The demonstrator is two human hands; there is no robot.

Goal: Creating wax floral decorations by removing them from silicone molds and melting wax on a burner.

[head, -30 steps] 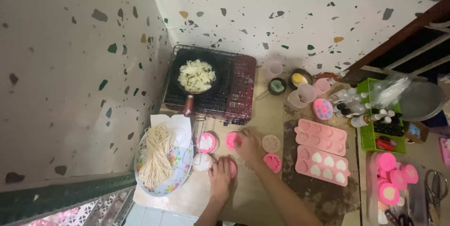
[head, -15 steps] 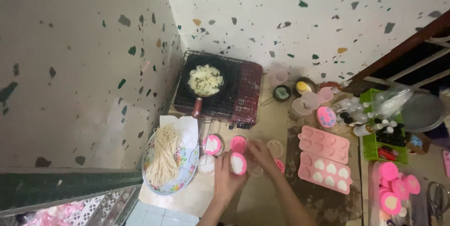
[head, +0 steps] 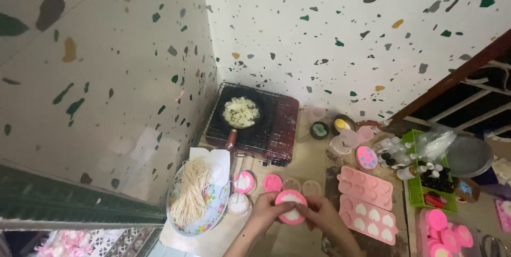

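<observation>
A speckled wall (head: 346,28) rises behind the counter (head: 314,156), which carries everything here. At the back sits a dark stove (head: 277,129) under a wire rack, with a small pan (head: 240,112) of pale chopped food on it. To the left lies a flowered plate (head: 205,219) heaped with thin pale strings. On the right sit two pink trays (head: 367,198) with heart-shaped and round hollows, some filled white, and beyond them a green basket (head: 412,182) of small bottles.

Low in the middle, both hands hold one round pink mould (head: 291,207), lifted just above the counter and tilted toward the camera, its white filling showing. The left hand (head: 263,217) is closed on its left rim; the right hand (head: 324,219) is closed on its right rim, fingertips curled over the edge.

The mould looks light and small, probably soft, bendable rubber, so it would flex if squeezed hard. The white filling seems set, though it could crack or smear. Holding it by opposite rims, as now, keeps fingers off the filling. More pink moulds (head: 245,181) lie just beyond.
</observation>
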